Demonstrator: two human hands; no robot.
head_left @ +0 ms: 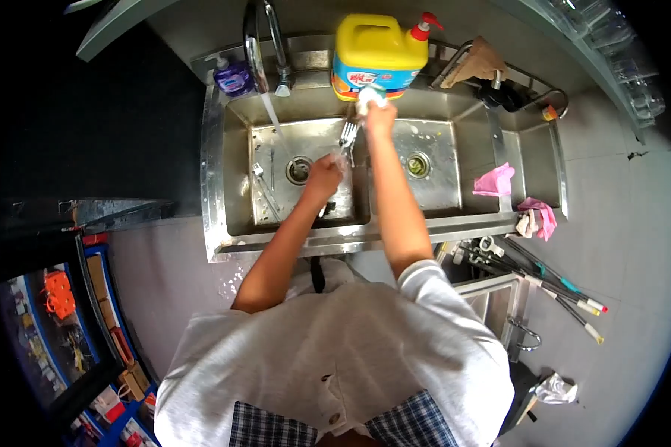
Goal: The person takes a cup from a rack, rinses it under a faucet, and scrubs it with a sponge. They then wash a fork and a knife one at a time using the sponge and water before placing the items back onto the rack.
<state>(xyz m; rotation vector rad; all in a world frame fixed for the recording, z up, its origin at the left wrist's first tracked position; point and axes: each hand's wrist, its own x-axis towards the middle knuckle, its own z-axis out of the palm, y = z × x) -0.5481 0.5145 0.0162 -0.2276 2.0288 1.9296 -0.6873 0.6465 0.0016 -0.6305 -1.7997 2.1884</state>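
My left hand point(325, 179) is closed around forks point(348, 134), tines pointing away from me, over the divider between two sink basins. Something clear or wet glistens at its fingertips; I cannot make out what. My right hand point(381, 119) grips a small white and green object point(371, 97), perhaps a sponge, in front of a big yellow detergent jug point(373, 43) with a red pump. More cutlery, including a fork point(259, 171), lies in the left basin point(306, 134). Water runs from the faucet point(252, 52) toward that basin's drain point(299, 170).
A purple soap bottle point(233, 77) stands at the back left. Food scraps sit in the right drain point(417, 165). Pink cloths point(494, 180) hang over the right-hand edges, and a brown cloth point(479, 62) at the back. Mop poles point(552, 283) lie at lower right. Glasses point(611, 37) stand upper right.
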